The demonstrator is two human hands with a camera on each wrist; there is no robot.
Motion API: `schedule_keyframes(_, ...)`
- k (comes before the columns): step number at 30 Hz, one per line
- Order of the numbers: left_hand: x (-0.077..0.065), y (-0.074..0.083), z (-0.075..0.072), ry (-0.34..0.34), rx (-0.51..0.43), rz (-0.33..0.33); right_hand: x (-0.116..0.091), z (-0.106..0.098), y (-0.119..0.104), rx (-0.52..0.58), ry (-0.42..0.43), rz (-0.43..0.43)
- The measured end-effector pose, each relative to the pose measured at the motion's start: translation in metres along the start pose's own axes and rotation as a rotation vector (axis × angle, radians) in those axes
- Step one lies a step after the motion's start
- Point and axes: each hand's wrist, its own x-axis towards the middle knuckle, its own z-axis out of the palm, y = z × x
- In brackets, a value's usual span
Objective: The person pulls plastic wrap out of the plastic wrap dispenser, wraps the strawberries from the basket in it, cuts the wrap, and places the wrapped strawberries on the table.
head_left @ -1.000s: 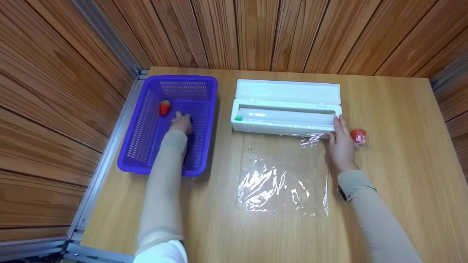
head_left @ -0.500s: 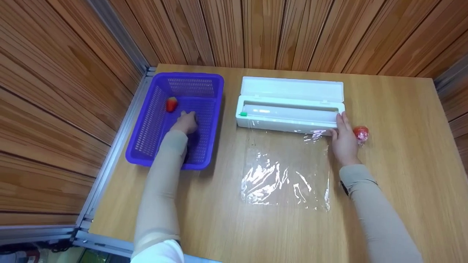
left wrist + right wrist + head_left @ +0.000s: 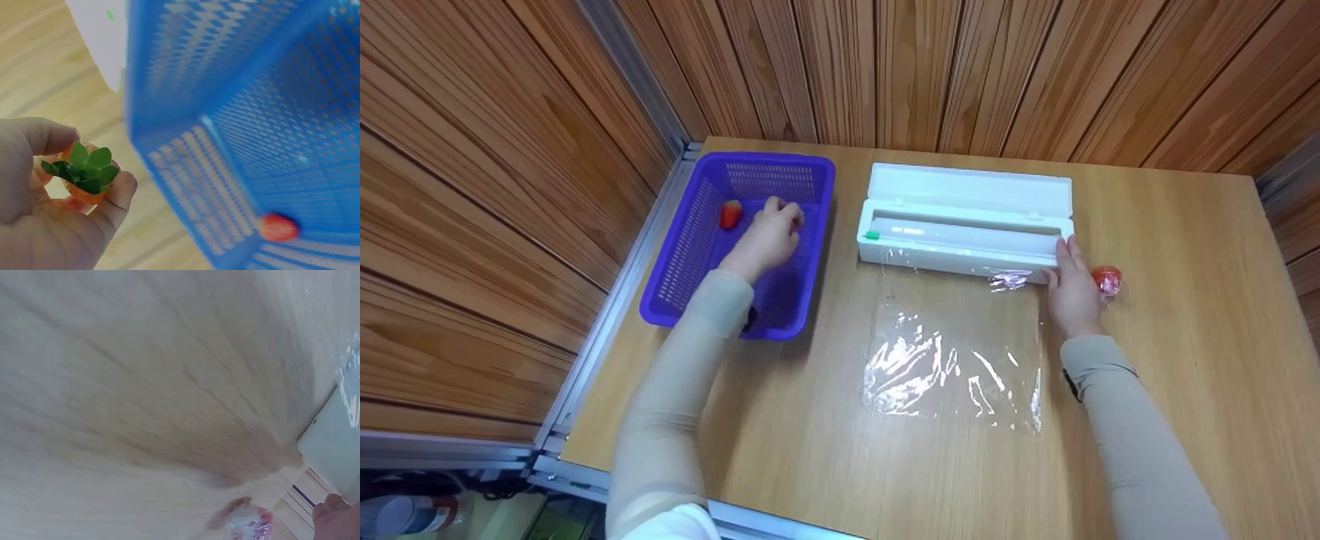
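In the left wrist view my left hand [image 3: 50, 214] pinches a strawberry [image 3: 84, 169] between thumb and fingers, its green leaves facing the camera. In the head view that hand is above the purple basket [image 3: 660, 311], and its back hides the strawberry. Another strawberry [image 3: 730, 214] lies inside the basket, near its left wall. My right hand [image 3: 1076, 300] grips the right end of the white cling film dispenser [image 3: 960, 259], thumb at the front and fingers on top. From the dispenser, whose lid is up, a clear sheet of cling film [image 3: 945, 367] stretches over the table.
A red fruit wrapped in film [image 3: 1107, 280] sits on the table [image 3: 1185, 360], just right of my right hand. Wooden panels [image 3: 915, 75] rise behind and to the left. A metal rail [image 3: 622, 285] runs along the table's left edge.
My left hand has risen from the basket's floor and shifted right, with the strawberry in its fingers. The right hand keeps its place on the dispenser. The head view has shifted slightly.
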Motion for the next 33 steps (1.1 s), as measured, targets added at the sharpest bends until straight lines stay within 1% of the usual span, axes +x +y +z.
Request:
schedule_keyframes(2, -0.007, 0.013, -0.001, 0.017, -0.005, 0.063, 0.0, -0.001, 0.0, 0.002, -0.012, 0.009)
schedule_keyframes(7, -0.025, 0.047, 0.002, 0.001, -0.053, 0.203, 0.0, -0.003, -0.002, -0.005, -0.021, 0.021)
schedule_keyframes(10, -0.032, 0.07, 0.011, 0.024, -0.088, 0.334, 0.0, -0.004, -0.001, -0.008, -0.022, 0.023)
schedule_keyframes(13, -0.038, 0.094, 0.025, 0.02, -0.119, 0.432, -0.001, -0.005, 0.0, -0.01, -0.021, 0.027)
schedule_keyframes(15, -0.039, 0.11, 0.04, -0.023, -0.131, 0.462, -0.001, -0.006, -0.001, -0.012, -0.017, 0.028)
schedule_keyframes(19, -0.038, 0.132, 0.077, -0.135, -0.15, 0.476, -0.002, -0.004, -0.003, 0.024, -0.021, 0.044)
schedule_keyframes(23, -0.042, 0.145, 0.12, -0.22, -0.11, 0.497, -0.003, 0.0, -0.005, 0.036, -0.025, 0.042)
schedule_keyframes(26, -0.048, 0.148, 0.152, -0.269, -0.025, 0.545, -0.002, 0.002, -0.006, -0.002, -0.005, 0.023)
schedule_keyframes(28, -0.051, 0.149, 0.169, -0.291, 0.026, 0.571, -0.001, 0.002, -0.006, -0.016, 0.005, 0.021)
schedule_keyframes(29, -0.052, 0.149, 0.176, -0.29, 0.052, 0.58, -0.001, 0.001, -0.006, -0.023, 0.011, 0.016)
schedule_keyframes(31, -0.054, 0.148, 0.188, -0.273, 0.095, 0.592, 0.0, 0.0, -0.006, -0.03, 0.018, 0.013)
schedule_keyframes(33, -0.055, 0.146, 0.196, -0.245, 0.125, 0.592, -0.001, -0.001, -0.005, -0.023, 0.003, 0.026)
